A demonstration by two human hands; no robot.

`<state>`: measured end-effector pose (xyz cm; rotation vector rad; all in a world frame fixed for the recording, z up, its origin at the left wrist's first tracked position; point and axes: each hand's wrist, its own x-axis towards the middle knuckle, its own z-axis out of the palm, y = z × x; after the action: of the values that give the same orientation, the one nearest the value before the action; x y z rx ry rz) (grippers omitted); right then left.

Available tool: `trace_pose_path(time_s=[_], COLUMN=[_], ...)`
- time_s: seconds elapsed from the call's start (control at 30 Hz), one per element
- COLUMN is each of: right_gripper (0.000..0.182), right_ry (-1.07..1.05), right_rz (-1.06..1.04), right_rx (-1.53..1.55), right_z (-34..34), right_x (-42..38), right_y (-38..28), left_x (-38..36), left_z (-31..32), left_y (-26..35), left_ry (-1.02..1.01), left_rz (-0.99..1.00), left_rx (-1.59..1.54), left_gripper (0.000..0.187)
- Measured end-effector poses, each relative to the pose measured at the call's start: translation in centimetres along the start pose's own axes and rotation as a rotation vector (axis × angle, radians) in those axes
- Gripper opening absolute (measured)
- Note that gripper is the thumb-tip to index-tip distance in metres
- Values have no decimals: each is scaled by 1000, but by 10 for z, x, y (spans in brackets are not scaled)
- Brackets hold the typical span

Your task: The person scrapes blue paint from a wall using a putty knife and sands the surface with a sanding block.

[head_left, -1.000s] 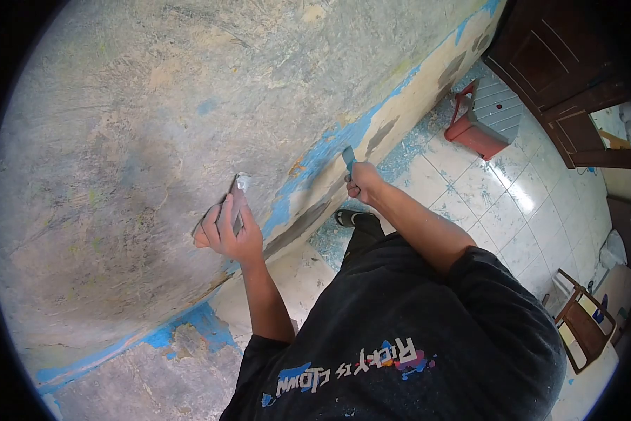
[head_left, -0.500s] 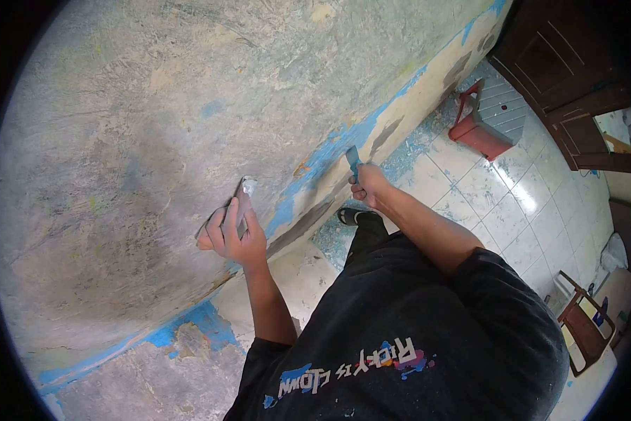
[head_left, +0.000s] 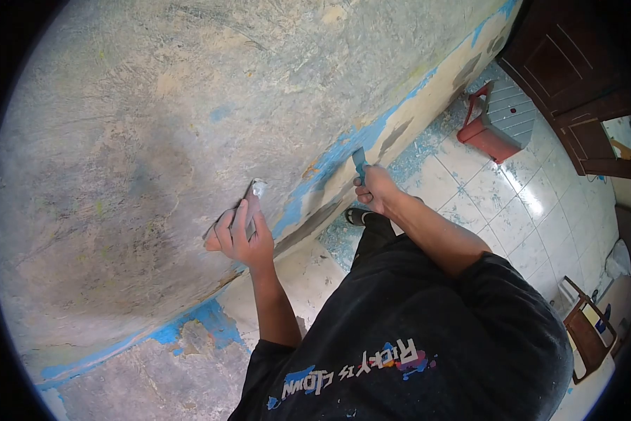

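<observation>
My left hand (head_left: 242,237) is closed around a narrow flat tool with a whitish smear on its end (head_left: 258,188), its tip lying at the grey, worn wall (head_left: 140,140). The exact kind of this tool I cannot tell. Lower along the wall, my right hand (head_left: 378,188) grips a blue-green scraper (head_left: 359,158). Its blade overlaps a strip of blue paint (head_left: 329,156) beside the bare cream band. Most of the scraper's handle is hidden inside my fingers.
Paint flakes lie over the white floor tiles (head_left: 494,200) by my sandalled foot (head_left: 356,216). A red stool with a grey top (head_left: 508,112) stands near dark wooden doors (head_left: 561,63). At the lower right is a brown wooden frame (head_left: 587,337).
The whole view has shifted slightly, so the scene sits a little farther right and lower. Both hands keep their grips and stay at nearly the same places on the wall.
</observation>
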<state>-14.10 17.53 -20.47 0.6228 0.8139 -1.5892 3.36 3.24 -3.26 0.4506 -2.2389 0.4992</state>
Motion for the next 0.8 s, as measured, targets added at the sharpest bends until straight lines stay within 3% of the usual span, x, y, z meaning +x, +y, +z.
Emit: trace_pose_path(time_s=[0.17, 0.33, 0.43, 0.63, 0.8], right_gripper=[11, 11, 11, 12, 13], right_ry=[28, -33, 11, -8, 46], right_rz=[-31, -26, 74, -31, -58], right_rx=[15, 12, 1, -99, -102], right_z=[-19, 0, -27, -7, -23], right_x=[33, -10, 43, -3, 28], right_y=[7, -4, -2, 2, 5], left_x=[3, 1, 1, 1, 4], left_z=[2, 2, 3, 0, 0], left_y=[6, 2, 6, 5, 5], left_ry=[14, 7, 7, 3, -19], left_rz=[-17, -2, -14, -12, -16], left_rx=[4, -3, -2, -7, -11], left_gripper=[32, 33, 33, 33, 32])
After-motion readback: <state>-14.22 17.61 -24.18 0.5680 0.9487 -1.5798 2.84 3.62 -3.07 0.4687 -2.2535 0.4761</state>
